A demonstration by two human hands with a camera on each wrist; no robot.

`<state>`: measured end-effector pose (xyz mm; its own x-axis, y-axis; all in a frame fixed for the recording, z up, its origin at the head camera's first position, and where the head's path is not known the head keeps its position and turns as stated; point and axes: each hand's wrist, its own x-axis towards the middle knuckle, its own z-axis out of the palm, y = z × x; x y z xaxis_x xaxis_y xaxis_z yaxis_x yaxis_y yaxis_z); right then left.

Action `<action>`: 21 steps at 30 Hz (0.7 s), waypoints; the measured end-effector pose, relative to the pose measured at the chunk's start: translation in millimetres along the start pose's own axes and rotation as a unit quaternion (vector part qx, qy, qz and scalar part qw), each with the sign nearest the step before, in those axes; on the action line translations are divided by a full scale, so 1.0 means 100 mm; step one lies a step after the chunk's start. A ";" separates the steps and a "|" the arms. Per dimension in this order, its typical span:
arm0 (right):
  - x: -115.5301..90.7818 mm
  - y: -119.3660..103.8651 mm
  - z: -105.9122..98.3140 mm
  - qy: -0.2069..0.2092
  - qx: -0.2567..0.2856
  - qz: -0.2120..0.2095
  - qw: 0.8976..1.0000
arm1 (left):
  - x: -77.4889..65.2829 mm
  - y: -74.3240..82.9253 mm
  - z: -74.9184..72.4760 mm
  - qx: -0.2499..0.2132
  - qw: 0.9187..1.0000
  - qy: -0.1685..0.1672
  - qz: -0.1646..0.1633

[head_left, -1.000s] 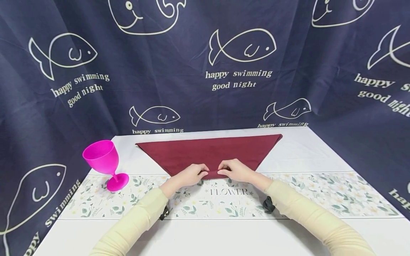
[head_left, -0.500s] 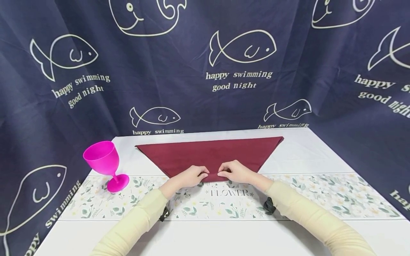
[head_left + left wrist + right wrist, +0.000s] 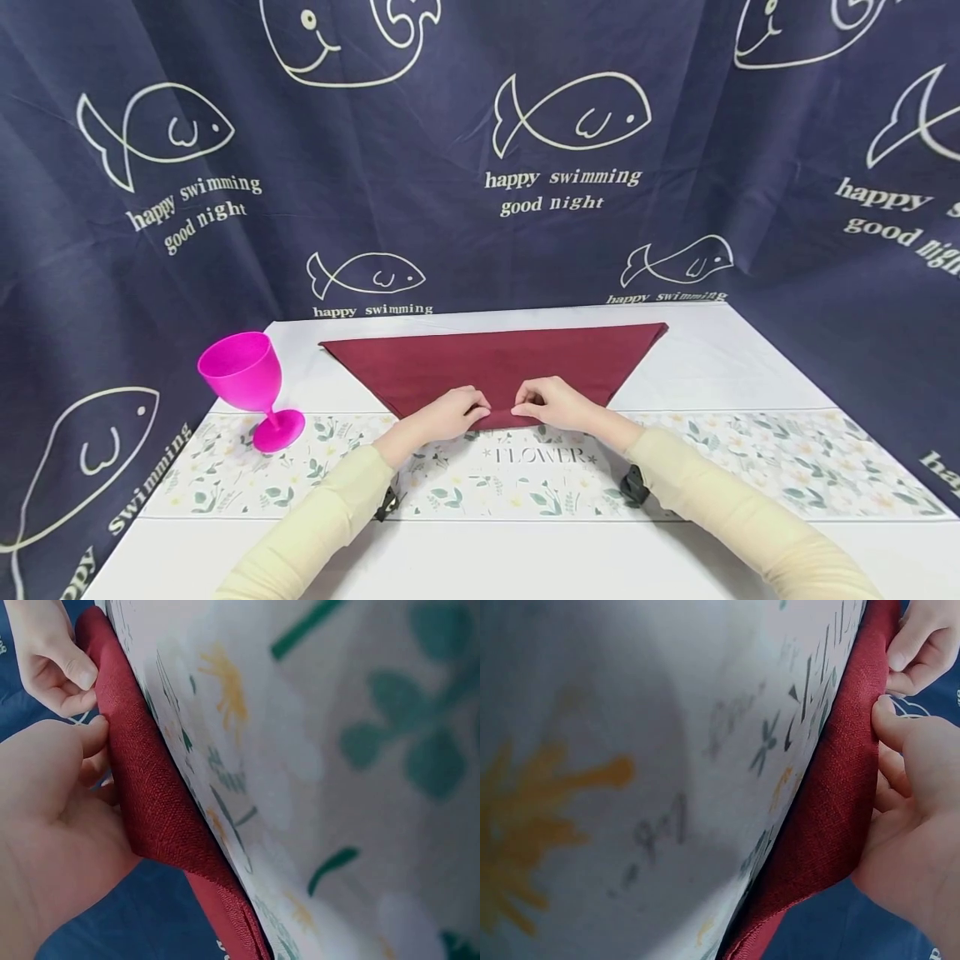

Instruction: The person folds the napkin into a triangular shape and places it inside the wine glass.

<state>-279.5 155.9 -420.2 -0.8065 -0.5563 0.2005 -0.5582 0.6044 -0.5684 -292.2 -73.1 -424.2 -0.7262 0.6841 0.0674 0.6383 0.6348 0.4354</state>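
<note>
A dark red cloth napkin (image 3: 487,358), folded into a trapezoid with its long side at the back, lies on the table. My left hand (image 3: 452,412) pinches the folded near edge of it, left of the middle. Just to the right, my right hand (image 3: 555,403) pinches the same edge, with a small gap between the two hands. In the left wrist view, the thumb of the left hand (image 3: 60,795) presses on the rolled edge, fingers curled behind it. The right hand (image 3: 922,795) holds the edge likewise in the right wrist view.
A bright pink goblet (image 3: 243,375) stands upright on the left of the table. A floral runner (image 3: 765,458) crosses the white tabletop (image 3: 487,558). Behind hangs a dark blue curtain (image 3: 450,208) with fish drawings.
The head view has shifted slightly. Both hands keep hold of the napkin's near edge, which sits a little lower in view than before.
</note>
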 end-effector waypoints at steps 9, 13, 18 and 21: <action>0.00 0.00 -0.01 0.022 -0.026 -0.017 0.999 | -0.02 0.02 -0.02 -0.017 1.000 0.018 0.009; 0.00 0.01 -0.01 0.031 -0.027 -0.026 0.999 | -0.01 0.01 -0.03 -0.013 0.999 0.041 0.011; 0.00 0.03 -0.02 0.039 -0.029 -0.029 0.998 | 0.00 0.00 -0.03 -0.023 0.998 0.061 0.021; 0.00 0.04 -0.02 0.042 -0.030 -0.033 0.998 | -0.01 -0.01 -0.04 -0.038 0.997 0.061 0.028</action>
<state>-282.1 159.0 -421.1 -0.7791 -0.5486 0.3033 -0.6198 0.6016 -0.5039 -293.4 -75.5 -421.2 -0.7187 0.6659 0.2001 0.6606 0.5643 0.4951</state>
